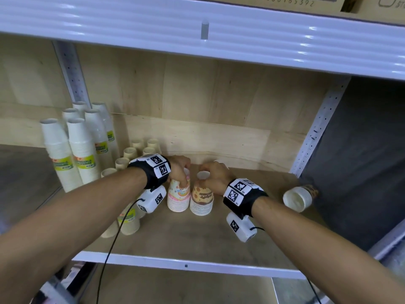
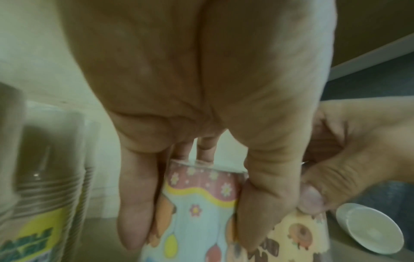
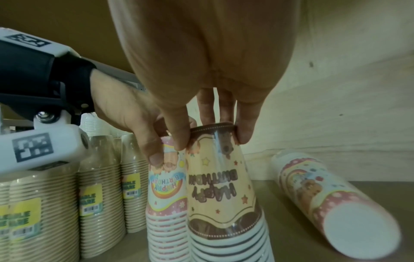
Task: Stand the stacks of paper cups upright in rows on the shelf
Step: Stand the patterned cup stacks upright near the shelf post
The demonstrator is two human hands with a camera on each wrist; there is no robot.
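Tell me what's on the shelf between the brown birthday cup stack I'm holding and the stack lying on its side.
Nothing: in the right wrist view, bare shelf board separates the upright brown stack from the toppled stack. The head view agrees.

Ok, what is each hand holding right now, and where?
Left hand grips the pink cup stack at its top end; right hand grips the brown cup stack at its top end.

My head camera looks forward and down into the shelf from a short way back. My wrist cameras sit close behind my fingers, both sharing the two patterned cup stacks.
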